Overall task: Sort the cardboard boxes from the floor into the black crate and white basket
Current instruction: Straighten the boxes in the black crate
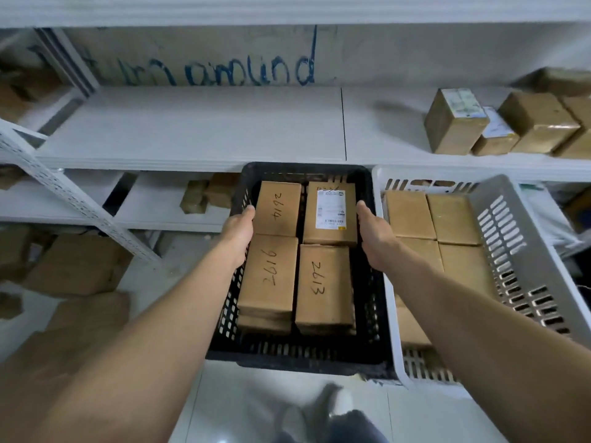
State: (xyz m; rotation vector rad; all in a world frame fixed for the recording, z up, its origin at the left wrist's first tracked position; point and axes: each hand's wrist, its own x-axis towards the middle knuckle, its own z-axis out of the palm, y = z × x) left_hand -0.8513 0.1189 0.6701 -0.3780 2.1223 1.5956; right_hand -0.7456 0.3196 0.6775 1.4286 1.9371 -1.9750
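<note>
Black slotted plastic crate (367, 318) sits between both outstretched arms, its long axis running straight away from the person toward the white metal shelving (192, 129). The left hand (238, 233) lies on the crate's left rim and the right hand (375, 238) on its right rim, each about halfway along, so neither hand is nearer. Both seem to curl over the rim as if gripping it, though the fingers are hidden and I cannot tell how firm either grip is.

Inside lie brown cardboard boxes (271, 270) in a two-by-two layer over others, three marked with handwritten numbers and one bearing a white label. Touching the crate's right side is the white slotted plastic basket (511, 238), also holding plain cardboard boxes. More cartons (76, 266) remain on the floor to the left, so sorting looks unfinished.
</note>
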